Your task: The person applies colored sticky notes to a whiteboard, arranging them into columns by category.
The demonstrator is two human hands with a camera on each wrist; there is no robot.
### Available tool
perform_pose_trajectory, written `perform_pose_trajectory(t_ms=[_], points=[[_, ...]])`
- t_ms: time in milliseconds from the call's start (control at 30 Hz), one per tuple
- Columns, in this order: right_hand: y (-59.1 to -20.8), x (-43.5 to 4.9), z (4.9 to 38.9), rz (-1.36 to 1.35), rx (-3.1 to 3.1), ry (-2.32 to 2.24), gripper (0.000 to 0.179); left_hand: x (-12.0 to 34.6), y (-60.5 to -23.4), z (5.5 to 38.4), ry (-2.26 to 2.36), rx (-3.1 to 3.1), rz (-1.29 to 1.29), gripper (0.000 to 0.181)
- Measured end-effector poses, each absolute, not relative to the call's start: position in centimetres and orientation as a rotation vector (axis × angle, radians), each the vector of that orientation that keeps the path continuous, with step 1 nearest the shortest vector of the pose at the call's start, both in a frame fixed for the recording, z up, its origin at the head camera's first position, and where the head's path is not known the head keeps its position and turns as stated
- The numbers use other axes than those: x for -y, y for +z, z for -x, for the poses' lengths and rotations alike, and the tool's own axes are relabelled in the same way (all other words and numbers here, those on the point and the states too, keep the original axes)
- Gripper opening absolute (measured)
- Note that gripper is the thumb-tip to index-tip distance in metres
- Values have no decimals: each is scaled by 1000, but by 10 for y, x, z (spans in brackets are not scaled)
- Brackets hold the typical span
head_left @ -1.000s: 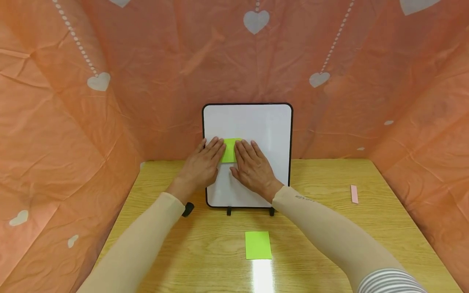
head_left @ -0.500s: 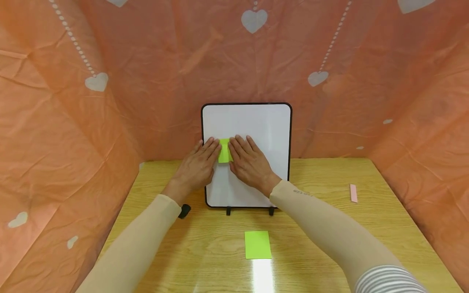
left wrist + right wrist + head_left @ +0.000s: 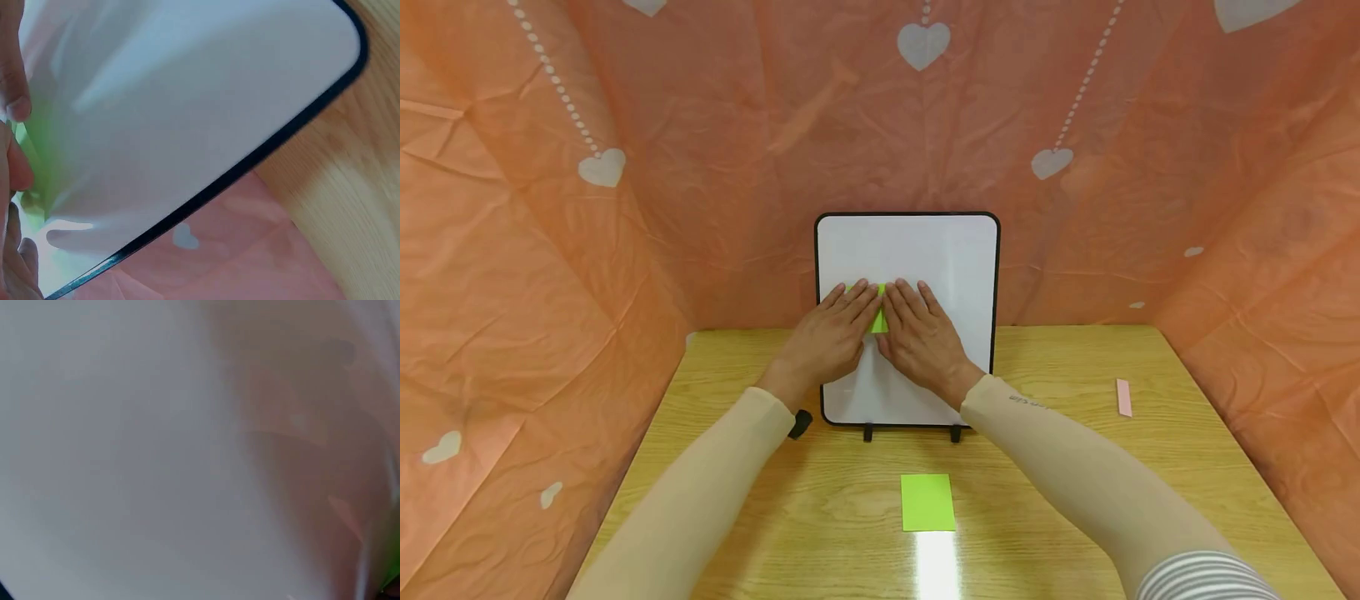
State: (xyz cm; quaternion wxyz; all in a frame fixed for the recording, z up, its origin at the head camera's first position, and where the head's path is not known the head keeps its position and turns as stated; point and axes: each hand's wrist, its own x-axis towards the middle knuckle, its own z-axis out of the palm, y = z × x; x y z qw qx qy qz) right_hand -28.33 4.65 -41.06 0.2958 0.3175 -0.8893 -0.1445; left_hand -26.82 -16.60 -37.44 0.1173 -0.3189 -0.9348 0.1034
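"Looking down from your head, where is the green paper?"

"It's on the white board, between my hands. The bit I can see is a thin strip going up and down."

"Which hand is nearer?"

"Both touch it. My left hand seems to cover more, and my right hand is on the other side. All my fingers are straight and flat, not holding anything."

"What else is there?"

"A green square on the table, near the board, and a pink strip over to the right."

"Any boxes or cups?"

"I don't see any. Just black feet under the board."

"And by your left wrist?"

"Some fingers at the edge, with the green paper right beside them. I can't tell whose fingers."

"Your right wrist?"

"Too blurry. There's a little green in the bottom corner, but I can't tell about my fingers there."
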Motion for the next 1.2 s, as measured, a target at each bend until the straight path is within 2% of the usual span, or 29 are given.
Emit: perform_pose_trajectory(t_ms=[500,733,1200], points=[[-411,-46,285,-843,2313,-351,64,198,-379,265,323,2746,891,64],[-406,-38,288,-933,2313,-331,61,199,-383,266,351,2706,895,63],[-411,-51,284,-878,2376,-363,65,177,-383,270,281,2725,871,62]])
